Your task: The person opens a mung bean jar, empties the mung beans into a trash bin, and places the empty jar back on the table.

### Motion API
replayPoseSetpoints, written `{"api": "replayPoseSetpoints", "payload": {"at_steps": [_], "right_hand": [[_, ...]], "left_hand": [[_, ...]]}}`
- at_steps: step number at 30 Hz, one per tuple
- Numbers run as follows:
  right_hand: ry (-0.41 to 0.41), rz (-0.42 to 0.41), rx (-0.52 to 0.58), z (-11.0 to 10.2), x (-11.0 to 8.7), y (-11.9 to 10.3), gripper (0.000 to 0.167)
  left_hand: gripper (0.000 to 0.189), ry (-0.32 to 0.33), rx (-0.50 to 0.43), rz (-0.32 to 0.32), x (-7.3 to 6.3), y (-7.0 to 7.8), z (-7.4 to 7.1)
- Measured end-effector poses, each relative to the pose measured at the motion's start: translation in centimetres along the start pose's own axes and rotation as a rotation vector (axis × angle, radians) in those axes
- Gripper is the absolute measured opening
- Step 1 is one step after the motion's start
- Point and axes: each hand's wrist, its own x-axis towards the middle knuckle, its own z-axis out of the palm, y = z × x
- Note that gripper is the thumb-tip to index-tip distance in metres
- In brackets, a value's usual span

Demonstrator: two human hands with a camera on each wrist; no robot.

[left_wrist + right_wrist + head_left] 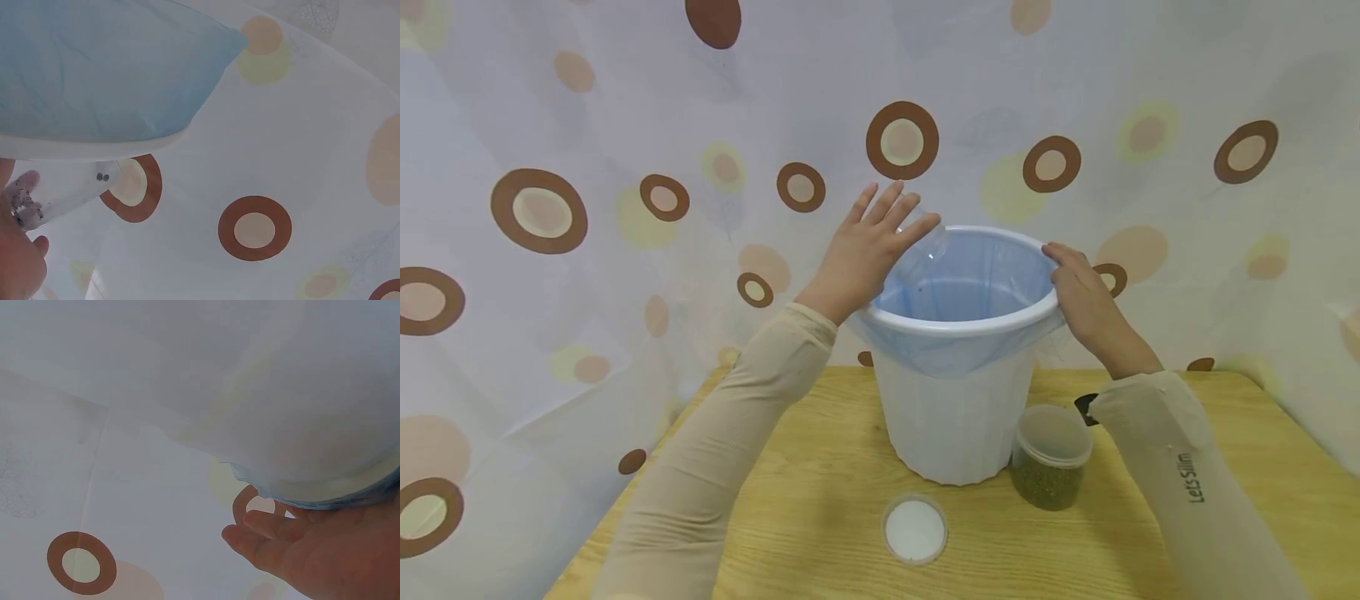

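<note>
My left hand (861,250) holds a clear plastic cup (931,243), tilted over the left side of a white trash bin (955,417) lined with a translucent blue bag (985,279). In the left wrist view, dark specks cling inside the cup (69,187), and its far end lies beyond the bin's rim. My right hand (1086,304) grips the bin's right rim. The right wrist view shows fingers (269,540) of that hand outside, just under the bag-covered rim.
A clear tub (1051,458) with dark greenish, crumbly contents stands against the bin's right foot. In front lies a small round container or lid (915,530), white in the middle. Behind the wooden table (805,467) hangs a sheet patterned with circles (820,75).
</note>
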Motion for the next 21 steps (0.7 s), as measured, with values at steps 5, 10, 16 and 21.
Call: {"api": "replayPoseSetpoints", "payload": {"at_steps": [5, 10, 16, 21], "right_hand": [[0.001, 0.005, -0.005, -0.01, 0.00, 0.08, 0.056], [0.004, 0.002, 0.003, -0.08, 0.02, 0.10, 0.056], [0.003, -0.002, 0.013, -0.12, 0.04, 0.17, 0.056], [0.007, 0.010, 0.010, -0.09, 0.02, 0.25, 0.056]], "left_hand": [[0.076, 0.043, 0.005, -0.023, -0.02, -0.01, 0.17], [0.071, 0.130, 0.002, -0.086, 0.16, 0.11, -0.10], [0.071, -0.014, -0.024, -0.068, 0.42, 0.40, -0.31], [0.071, 0.096, 0.005, -0.100, 0.37, 0.40, -0.31]]}}
